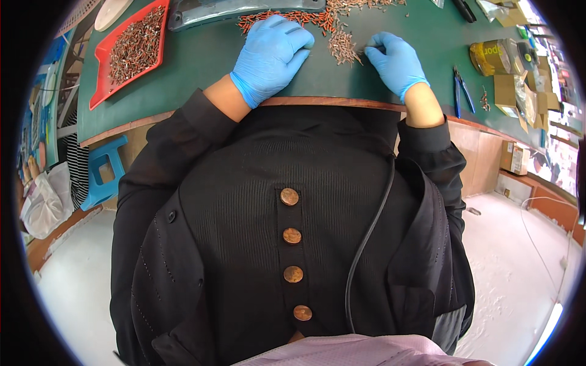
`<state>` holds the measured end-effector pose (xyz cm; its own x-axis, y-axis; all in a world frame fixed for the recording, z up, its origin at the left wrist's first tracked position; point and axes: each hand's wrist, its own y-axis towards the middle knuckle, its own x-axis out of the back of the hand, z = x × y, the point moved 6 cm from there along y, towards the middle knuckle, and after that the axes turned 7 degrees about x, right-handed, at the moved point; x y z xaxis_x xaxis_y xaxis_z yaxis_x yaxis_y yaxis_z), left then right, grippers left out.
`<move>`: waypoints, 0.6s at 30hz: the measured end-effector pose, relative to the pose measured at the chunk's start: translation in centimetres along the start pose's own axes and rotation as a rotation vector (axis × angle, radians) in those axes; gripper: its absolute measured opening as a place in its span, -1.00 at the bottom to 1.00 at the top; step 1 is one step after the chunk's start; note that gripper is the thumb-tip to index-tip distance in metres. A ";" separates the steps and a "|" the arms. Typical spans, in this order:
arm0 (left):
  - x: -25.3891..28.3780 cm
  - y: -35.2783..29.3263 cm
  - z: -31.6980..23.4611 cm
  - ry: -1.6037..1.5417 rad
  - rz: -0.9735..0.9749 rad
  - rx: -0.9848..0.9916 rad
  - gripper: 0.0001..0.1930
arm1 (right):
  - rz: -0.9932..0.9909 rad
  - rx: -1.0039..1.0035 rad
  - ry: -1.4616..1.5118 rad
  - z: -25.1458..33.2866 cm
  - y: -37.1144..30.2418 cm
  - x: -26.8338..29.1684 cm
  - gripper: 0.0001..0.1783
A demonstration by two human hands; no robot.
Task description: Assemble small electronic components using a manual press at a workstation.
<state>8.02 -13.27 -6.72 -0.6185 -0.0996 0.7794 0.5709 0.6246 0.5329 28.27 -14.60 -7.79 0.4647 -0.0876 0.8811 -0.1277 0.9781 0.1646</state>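
My left hand (271, 60), in a blue glove, rests on the green tabletop (326, 76) with its fingers curled in. Its fingertips are partly hidden, beside a heap of small orange-red cylindrical pieces (290, 18). My right hand (395, 62), gloved the same way, has its thumb and forefinger drawn close together. Whatever either hand may hold is too small or too hidden to name. Between the hands lies a small pile of pale, pinkish-brown slim pieces (343, 47), closest to my right fingertips. More such pieces (360, 5) spread along the far side.
At left, a red scoop-shaped tray (97, 91) holds many small metallic pieces. A dark clear-lidded tray (183, 18) lies behind my left hand. Blue-handled pliers (462, 91), a yellow-labelled jar (491, 58) and cardboard boxes (505, 91) stand right. A blue stool (101, 177) is below the table.
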 end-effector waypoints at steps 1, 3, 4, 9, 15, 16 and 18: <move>0.0 0.2 0.0 -0.017 -0.011 -0.006 -0.92 | 0.001 0.000 -0.007 -0.4 0.1 0.4 -0.78; 0.2 0.1 0.1 -0.024 -0.012 -0.010 -0.92 | 0.058 -0.075 0.031 -0.9 0.2 0.3 -0.79; 0.3 0.0 0.2 -0.035 -0.014 -0.006 -0.92 | 0.040 -0.072 0.059 -0.8 0.3 0.2 -0.80; 0.6 -0.4 0.2 -0.116 -0.054 0.019 -0.92 | 0.028 -0.113 0.045 -1.0 0.1 0.5 -0.79; 1.0 -0.4 -0.1 -0.110 -0.039 0.047 -0.92 | 0.058 -0.121 0.114 -1.6 -0.3 0.5 -0.78; 1.0 -0.5 0.0 -0.106 -0.040 0.050 -0.91 | 0.097 -0.106 0.119 -0.9 -0.4 0.3 -0.78; 0.9 -0.4 0.1 -0.106 -0.042 0.051 -0.91 | 0.133 -0.136 0.056 0.4 -0.5 0.1 -0.77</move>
<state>7.18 -13.55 -6.26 -0.6966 -0.0463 0.7160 0.5163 0.6606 0.5451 28.04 -15.21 -7.56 0.4998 0.0506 0.8647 -0.0735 0.9972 -0.0159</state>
